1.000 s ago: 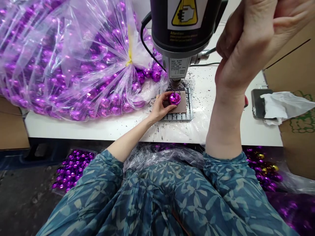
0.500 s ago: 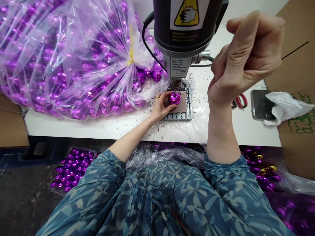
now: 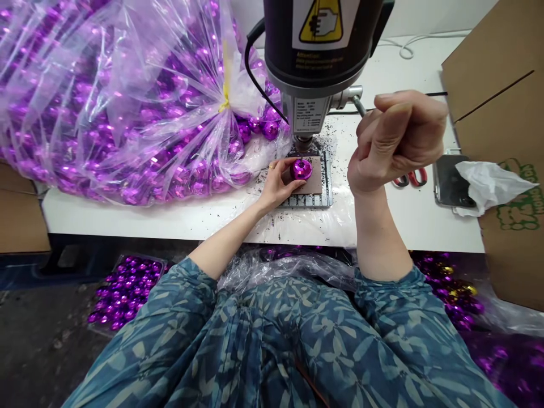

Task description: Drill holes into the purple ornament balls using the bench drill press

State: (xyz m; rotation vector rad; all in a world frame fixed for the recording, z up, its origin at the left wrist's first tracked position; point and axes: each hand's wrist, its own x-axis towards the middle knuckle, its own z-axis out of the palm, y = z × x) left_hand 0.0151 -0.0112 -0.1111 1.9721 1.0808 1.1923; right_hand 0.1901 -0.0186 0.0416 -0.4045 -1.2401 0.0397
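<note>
Holding purple ball [image 3: 303, 169] (underside hidden)

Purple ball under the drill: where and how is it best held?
Likely by pinching the purple ball at its rounded sides, coming in low from the left, as the left hand does. The drill chuck stands right above its top, so an approach from above looks blocked.

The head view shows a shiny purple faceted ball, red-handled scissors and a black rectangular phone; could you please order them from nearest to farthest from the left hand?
From the left hand:
1. Shiny purple faceted ball: in its grip.
2. Red-handled scissors: on the white tabletop, well to the right.
3. Black rectangular phone: farther right, partly covered by crumpled white tissue.
</note>
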